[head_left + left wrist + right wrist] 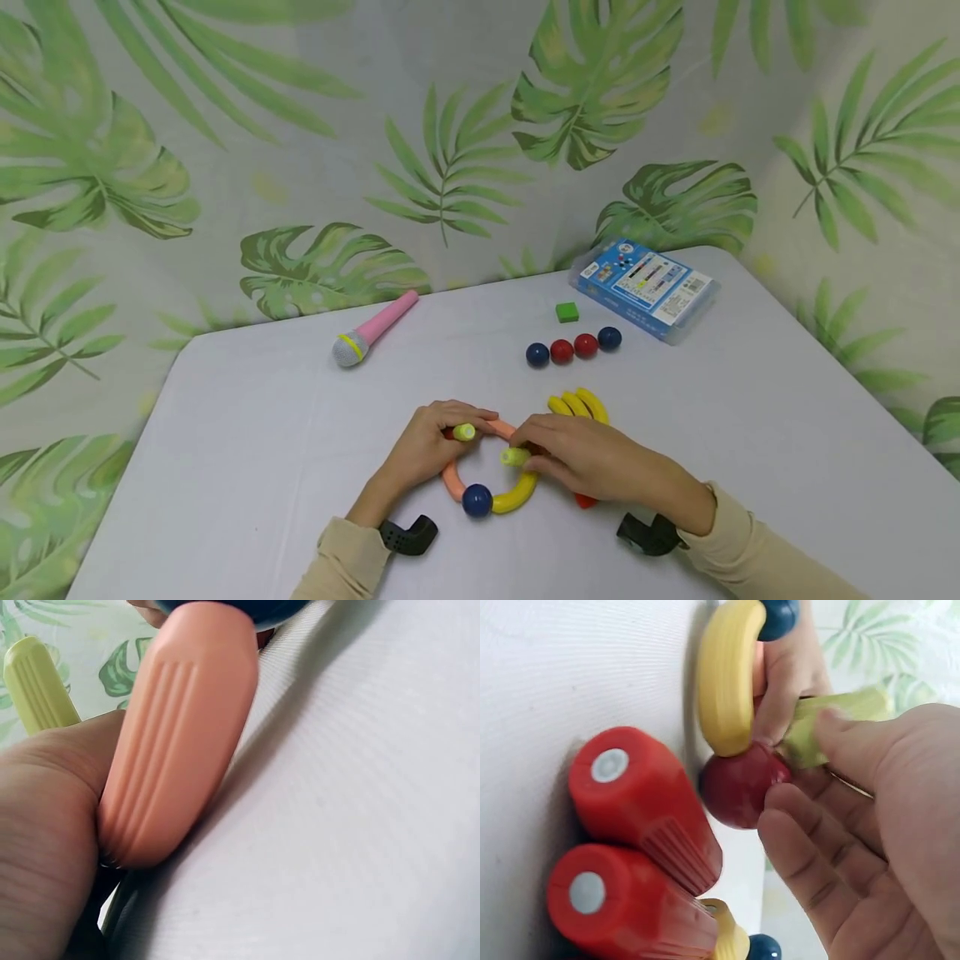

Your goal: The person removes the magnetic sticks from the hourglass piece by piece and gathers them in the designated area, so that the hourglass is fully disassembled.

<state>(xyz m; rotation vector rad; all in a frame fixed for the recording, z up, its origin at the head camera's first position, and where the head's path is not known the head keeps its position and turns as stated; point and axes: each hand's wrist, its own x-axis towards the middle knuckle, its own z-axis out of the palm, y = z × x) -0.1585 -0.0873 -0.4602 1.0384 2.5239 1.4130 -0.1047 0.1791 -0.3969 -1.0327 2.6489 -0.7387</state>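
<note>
A ring of curved rods lies on the table, with salmon rods (453, 482), a yellow rod (516, 497) and a blue ball (477, 501). My left hand (431, 442) grips the ring's left side around a red ball (449, 433), its fingers partly hiding it. A light-green rod (464, 432) stands up from there. At the ring's right side, my right hand (592, 454) pinches a second light-green rod (514, 457) between thumb and fingers. In the right wrist view, that rod (840, 724) tilts over a red ball (742, 786), which the fingertips touch.
Yellow curved rods (577, 404) and red rods (645, 802) lie beside the right hand. Beyond stand a row of red and blue balls (573, 347), a green block (567, 312) and a plastic box (645, 287). A pink toy microphone (375, 329) lies at the back left.
</note>
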